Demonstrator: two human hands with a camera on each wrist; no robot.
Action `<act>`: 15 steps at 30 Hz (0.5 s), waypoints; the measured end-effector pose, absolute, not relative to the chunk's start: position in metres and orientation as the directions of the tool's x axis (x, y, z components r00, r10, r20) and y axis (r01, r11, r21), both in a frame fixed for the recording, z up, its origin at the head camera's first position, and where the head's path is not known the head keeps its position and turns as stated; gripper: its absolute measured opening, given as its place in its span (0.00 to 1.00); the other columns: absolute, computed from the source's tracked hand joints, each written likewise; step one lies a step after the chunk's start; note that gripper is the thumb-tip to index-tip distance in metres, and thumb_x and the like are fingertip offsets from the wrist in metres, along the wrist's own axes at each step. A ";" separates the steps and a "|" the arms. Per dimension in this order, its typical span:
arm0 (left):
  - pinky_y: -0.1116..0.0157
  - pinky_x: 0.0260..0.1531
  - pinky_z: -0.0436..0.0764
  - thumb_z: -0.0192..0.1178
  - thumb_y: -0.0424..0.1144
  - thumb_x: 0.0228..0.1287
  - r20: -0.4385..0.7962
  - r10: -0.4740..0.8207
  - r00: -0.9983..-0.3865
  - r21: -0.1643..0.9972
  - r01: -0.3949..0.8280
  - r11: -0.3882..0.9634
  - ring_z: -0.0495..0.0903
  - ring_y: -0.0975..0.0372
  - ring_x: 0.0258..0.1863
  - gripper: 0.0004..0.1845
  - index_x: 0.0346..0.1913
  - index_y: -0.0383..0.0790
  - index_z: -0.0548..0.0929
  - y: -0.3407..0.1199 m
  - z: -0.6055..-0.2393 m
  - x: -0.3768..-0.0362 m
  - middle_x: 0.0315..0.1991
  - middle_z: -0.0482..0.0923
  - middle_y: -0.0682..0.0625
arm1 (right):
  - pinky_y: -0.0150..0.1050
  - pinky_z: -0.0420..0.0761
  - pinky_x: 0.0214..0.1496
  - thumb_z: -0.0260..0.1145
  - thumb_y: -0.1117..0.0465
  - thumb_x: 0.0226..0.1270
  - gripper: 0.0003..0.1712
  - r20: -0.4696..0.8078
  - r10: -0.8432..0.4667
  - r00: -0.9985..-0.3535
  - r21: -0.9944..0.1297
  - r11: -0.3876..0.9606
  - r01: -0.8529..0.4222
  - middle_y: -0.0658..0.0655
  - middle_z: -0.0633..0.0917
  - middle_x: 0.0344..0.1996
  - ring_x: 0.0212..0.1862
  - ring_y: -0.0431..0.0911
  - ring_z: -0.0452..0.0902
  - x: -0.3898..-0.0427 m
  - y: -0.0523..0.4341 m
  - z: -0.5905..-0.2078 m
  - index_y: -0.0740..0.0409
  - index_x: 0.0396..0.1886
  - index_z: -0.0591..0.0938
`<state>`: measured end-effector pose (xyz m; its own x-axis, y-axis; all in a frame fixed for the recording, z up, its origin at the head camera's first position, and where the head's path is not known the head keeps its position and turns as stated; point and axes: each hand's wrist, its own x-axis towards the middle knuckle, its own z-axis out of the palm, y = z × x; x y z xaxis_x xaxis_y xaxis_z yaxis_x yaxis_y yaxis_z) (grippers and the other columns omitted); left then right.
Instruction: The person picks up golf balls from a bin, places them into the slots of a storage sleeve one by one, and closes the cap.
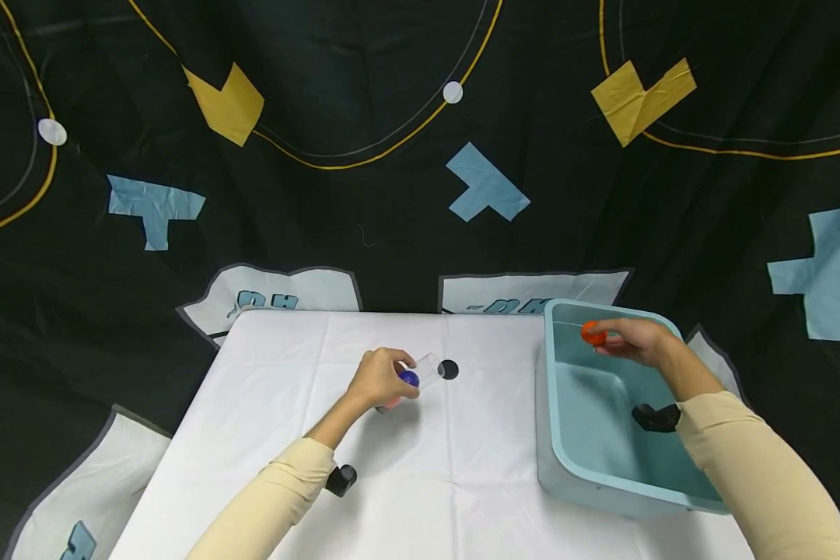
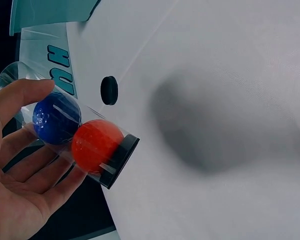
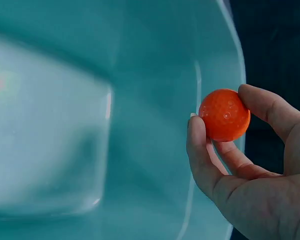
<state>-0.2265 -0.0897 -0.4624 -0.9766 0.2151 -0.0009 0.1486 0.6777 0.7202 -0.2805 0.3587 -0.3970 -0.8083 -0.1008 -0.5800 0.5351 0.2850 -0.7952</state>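
Observation:
My left hand (image 1: 381, 377) grips a clear plastic tube (image 2: 97, 112) above the white table, its open end tilted toward the bin. Inside the tube, a blue ball (image 2: 57, 118) lies against a red-orange ball (image 2: 97, 146), which sits by the black end cap (image 2: 120, 161). Over the far part of the light blue bin (image 1: 553, 435), my right hand (image 1: 633, 341) pinches an orange dimpled ball (image 3: 224, 115) between thumb and fingers. A round black cap (image 1: 449, 369) lies on the table just beyond the tube's open end.
The bin stands on the right side of the white-covered table (image 1: 497, 435), its raised rim below the right forearm. A black curtain (image 1: 364, 233) hangs behind the table. Black wrist-camera parts (image 1: 341, 480) show beside the left sleeve.

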 end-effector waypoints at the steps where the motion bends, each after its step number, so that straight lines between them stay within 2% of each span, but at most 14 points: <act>1: 0.68 0.30 0.83 0.81 0.35 0.39 0.000 0.215 -0.977 0.719 0.149 0.679 0.86 0.60 0.30 0.22 0.43 0.39 0.89 -0.090 -0.462 -0.227 0.33 0.90 0.45 | 0.32 0.85 0.51 0.61 0.55 0.77 0.29 -0.568 -0.103 -0.816 -0.801 0.297 0.520 0.51 0.87 0.37 0.38 0.40 0.87 -0.280 0.357 -0.393 0.68 0.66 0.64; 6: 0.68 0.31 0.83 0.81 0.35 0.39 -0.001 0.207 -0.978 0.712 0.145 0.687 0.86 0.60 0.30 0.21 0.42 0.41 0.89 -0.090 -0.460 -0.228 0.33 0.90 0.45 | 0.32 0.85 0.50 0.62 0.55 0.76 0.31 -0.514 -0.125 -0.848 -0.823 0.350 0.447 0.48 0.87 0.38 0.38 0.39 0.86 -0.281 0.343 -0.374 0.70 0.67 0.65; 15: 0.67 0.32 0.84 0.81 0.35 0.40 -0.008 0.235 -0.972 0.710 0.160 0.686 0.86 0.59 0.31 0.21 0.42 0.40 0.89 -0.086 -0.458 -0.227 0.34 0.90 0.45 | 0.33 0.84 0.53 0.62 0.55 0.76 0.28 -0.443 -0.223 -0.868 -0.851 0.411 0.328 0.45 0.86 0.40 0.41 0.38 0.86 -0.276 0.309 -0.354 0.70 0.64 0.68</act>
